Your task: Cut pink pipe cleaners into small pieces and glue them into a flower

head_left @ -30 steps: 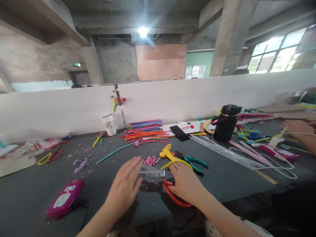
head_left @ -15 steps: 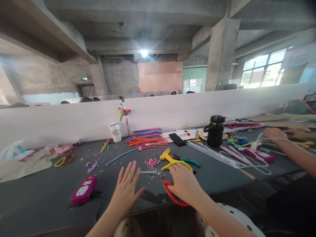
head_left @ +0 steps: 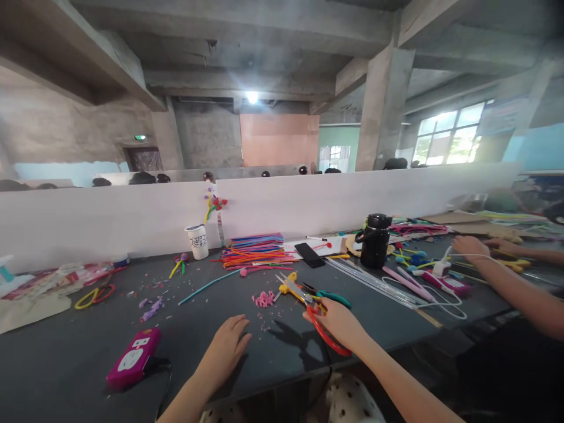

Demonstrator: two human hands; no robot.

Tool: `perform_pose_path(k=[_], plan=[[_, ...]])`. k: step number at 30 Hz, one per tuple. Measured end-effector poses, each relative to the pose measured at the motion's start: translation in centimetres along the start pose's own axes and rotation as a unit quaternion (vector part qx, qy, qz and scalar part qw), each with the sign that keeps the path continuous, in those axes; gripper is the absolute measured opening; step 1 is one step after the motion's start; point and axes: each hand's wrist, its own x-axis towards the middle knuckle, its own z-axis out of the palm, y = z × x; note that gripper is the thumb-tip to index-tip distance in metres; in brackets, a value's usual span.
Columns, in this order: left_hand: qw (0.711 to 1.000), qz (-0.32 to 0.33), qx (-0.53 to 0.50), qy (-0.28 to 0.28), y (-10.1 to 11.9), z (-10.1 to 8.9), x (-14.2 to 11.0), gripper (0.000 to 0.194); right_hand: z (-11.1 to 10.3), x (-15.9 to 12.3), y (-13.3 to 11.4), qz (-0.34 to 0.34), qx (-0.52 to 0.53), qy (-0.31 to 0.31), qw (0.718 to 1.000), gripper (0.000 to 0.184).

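Note:
My right hand is closed on the red and yellow handles of a pair of scissors, lifted off the dark table with the blades apart and pointing up-left. My left hand rests on the table near the front edge, fingers loosely curled, holding nothing. Pink pipe-cleaner scraps lie just beyond it. A yellow glue gun and green-handled pliers lie behind the scissors.
A magenta power strip lies front left. A stack of coloured pipe cleaners, a white cup, a black phone and a black flask stand by the white divider. Another person's arm works at right.
My right hand lifted the scissors off the table and their blades opened. My left hand drew back toward me and its fingers curled. The camera view shifted slightly.

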Motion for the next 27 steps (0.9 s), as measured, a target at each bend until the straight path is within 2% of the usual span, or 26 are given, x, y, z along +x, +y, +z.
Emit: perform_pose_path(k=[7,13,17,23,27], plan=[[0.995,0.063,-0.051,-0.063,1.8,2.0,5.1,0.034,1.9,4.5,3.9,0.021,-0.04,0.036,0.998,0.024],[0.983,0.099,-0.083,-0.127,4.2,4.2,7.0,0.036,3.1,6.8,5.7,-0.038,-0.053,0.045,0.997,0.025],[0.984,0.085,-0.08,-0.135,5.4,5.4,8.6,0.036,3.4,7.9,6.8,-0.057,-0.046,0.043,0.996,0.024],[0.986,0.078,-0.051,-0.139,6.7,7.4,12.3,0.039,3.6,9.6,8.7,-0.033,-0.01,0.068,0.997,0.021],[0.983,0.089,-0.033,-0.154,7.2,8.2,13.6,0.046,3.4,9.4,9.4,-0.024,0.03,0.091,0.995,0.02]])
